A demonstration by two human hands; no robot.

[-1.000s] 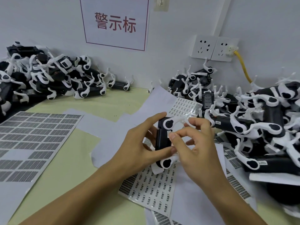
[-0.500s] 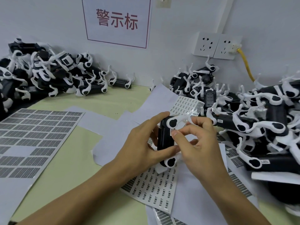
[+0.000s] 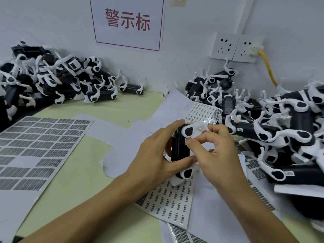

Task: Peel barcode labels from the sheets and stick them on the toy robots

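Fingers (image 3: 177, 124) of the left hand (image 3: 154, 155) gripped a glossy black, white-limbed toy robot (image 3: 180, 146); the right hand (image 3: 217, 151) pinched a small papery label (image 3: 187, 139) against it.

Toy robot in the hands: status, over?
Left hand grips toy. Right hand fingers pinch label against it. Nothing in the way.

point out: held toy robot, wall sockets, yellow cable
toy robot (image 3: 178, 146), head view, black body.
wall sockets (image 3: 225, 47), head view, left plate.
yellow cable (image 3: 269, 69), head view, mid-run.
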